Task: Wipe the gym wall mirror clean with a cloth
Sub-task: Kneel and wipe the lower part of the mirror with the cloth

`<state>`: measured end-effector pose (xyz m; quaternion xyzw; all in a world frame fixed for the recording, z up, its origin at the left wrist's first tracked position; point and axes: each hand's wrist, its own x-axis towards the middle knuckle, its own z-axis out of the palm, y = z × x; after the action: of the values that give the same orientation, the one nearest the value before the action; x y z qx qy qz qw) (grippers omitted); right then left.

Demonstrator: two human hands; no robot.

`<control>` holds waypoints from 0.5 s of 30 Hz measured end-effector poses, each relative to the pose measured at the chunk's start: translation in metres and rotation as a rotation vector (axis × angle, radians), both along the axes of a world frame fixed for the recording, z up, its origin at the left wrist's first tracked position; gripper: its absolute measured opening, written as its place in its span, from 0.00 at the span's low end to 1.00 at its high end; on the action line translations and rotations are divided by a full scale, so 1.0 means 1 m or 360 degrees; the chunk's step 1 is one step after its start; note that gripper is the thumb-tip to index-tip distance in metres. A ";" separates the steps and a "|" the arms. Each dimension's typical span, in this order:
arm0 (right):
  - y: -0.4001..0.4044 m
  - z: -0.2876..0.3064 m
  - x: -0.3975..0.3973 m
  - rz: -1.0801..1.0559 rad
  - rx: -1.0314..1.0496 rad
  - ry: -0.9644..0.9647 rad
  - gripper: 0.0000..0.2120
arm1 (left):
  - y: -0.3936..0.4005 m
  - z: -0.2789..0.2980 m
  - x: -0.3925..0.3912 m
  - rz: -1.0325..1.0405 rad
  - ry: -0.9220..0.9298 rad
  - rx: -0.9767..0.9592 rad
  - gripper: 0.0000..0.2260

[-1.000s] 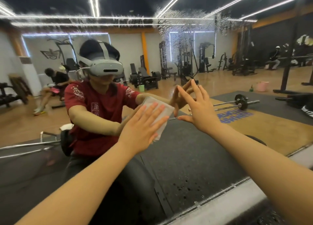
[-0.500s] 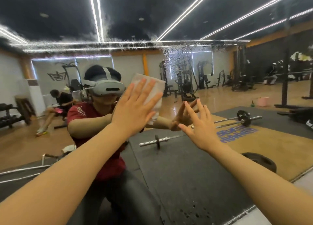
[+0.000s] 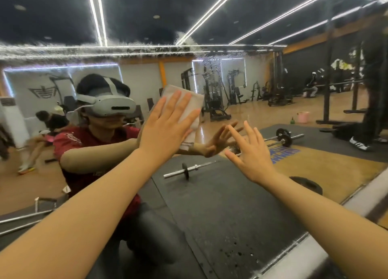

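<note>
Pressing the cloth [image 3: 189,108] flat to the mirror [image 3: 231,215] with our left hand [image 3: 165,127], fingers straight and spread, palm over the cloth's lower half; its top edge and right corner stick out above and right of the fingertips. Our right hand [image 3: 252,152] is just right of and lower than the left, fingers straight and fanned, tips touching the glass, holding nothing. Both our forearms reach in from the bottom corners.

Below the right hand, dark droplets speckle the glass near the metal bottom frame [image 3: 357,207]. Above both hands a band of fine spray haze [image 3: 147,49] runs across the glass.

Behind the hands, reflection only: our headset [image 3: 107,104] and red shirt [image 3: 69,142] left of the left hand, a barbell [image 3: 189,169] on black matting below and between the hands, a second barbell [image 3: 283,137] right of the right hand. Further right, a pink bucket [image 3: 303,117] with a green bottle [image 3: 292,121] beside it. Far back, weight machines [image 3: 214,93] and ceiling light strips [image 3: 212,14].
</note>
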<state>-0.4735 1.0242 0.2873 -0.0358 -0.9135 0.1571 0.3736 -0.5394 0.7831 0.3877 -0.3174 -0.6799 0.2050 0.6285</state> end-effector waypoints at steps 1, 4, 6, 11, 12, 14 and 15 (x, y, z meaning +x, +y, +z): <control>-0.004 0.000 0.004 -0.0026 0.0020 -0.0005 0.34 | 0.000 0.000 0.000 -0.0014 -0.0010 0.0001 0.22; -0.016 0.003 0.022 -0.0106 0.0057 -0.0009 0.34 | -0.001 0.001 0.003 -0.0010 -0.0064 -0.0006 0.24; -0.022 0.007 0.035 -0.0182 0.0067 -0.0015 0.35 | -0.001 0.002 0.005 0.0000 -0.0098 -0.0017 0.26; -0.024 0.014 0.046 -0.0329 0.0020 -0.0024 0.33 | -0.002 0.001 0.010 0.0060 -0.0209 -0.0035 0.26; -0.022 0.015 0.044 -0.0339 0.0020 -0.0028 0.33 | -0.002 0.001 0.011 0.0067 -0.0222 -0.0034 0.25; -0.013 0.014 0.039 -0.0339 0.0013 -0.0023 0.33 | -0.001 0.001 0.010 0.0067 -0.0219 -0.0025 0.25; -0.006 0.015 0.035 -0.0340 0.0020 -0.0009 0.32 | 0.000 0.001 0.009 0.0070 -0.0212 -0.0020 0.25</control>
<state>-0.4383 1.0181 0.3027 -0.1310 -0.9064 0.1106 0.3859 -0.5308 0.7827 0.3888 -0.3191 -0.7258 0.2013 0.5752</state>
